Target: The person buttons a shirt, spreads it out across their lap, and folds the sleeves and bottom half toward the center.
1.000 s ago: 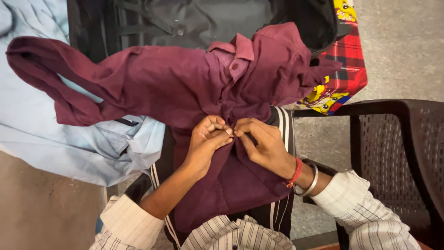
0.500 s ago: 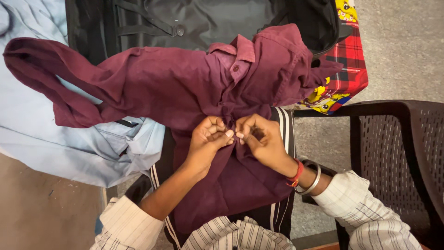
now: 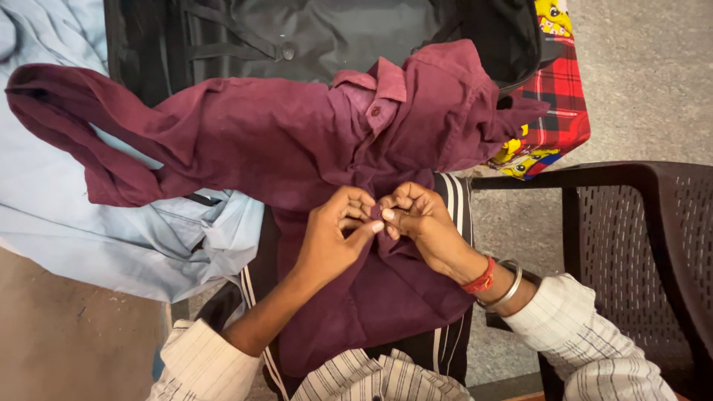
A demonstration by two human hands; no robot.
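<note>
A maroon shirt (image 3: 252, 141) lies spread over my lap and the edge of an open dark suitcase (image 3: 327, 33), collar toward the suitcase, one sleeve flung out to the left. My left hand (image 3: 334, 238) and my right hand (image 3: 423, 223) meet at the shirt's front placket, fingertips pinched together on the cloth around a button spot. The button itself is hidden between my fingers. My right wrist carries a red thread and a metal bangle (image 3: 505, 289).
A pale blue garment (image 3: 67, 215) lies at the left under the maroon sleeve. A red checked cloth with yellow cartoon prints (image 3: 553, 104) sits right of the suitcase. A dark brown plastic chair (image 3: 639, 230) stands at the right. Grey floor lies beyond.
Both hands have shifted slightly toward me along the placket. My left thumb now presses across toward the right fingers. The shirt body has barely moved.
</note>
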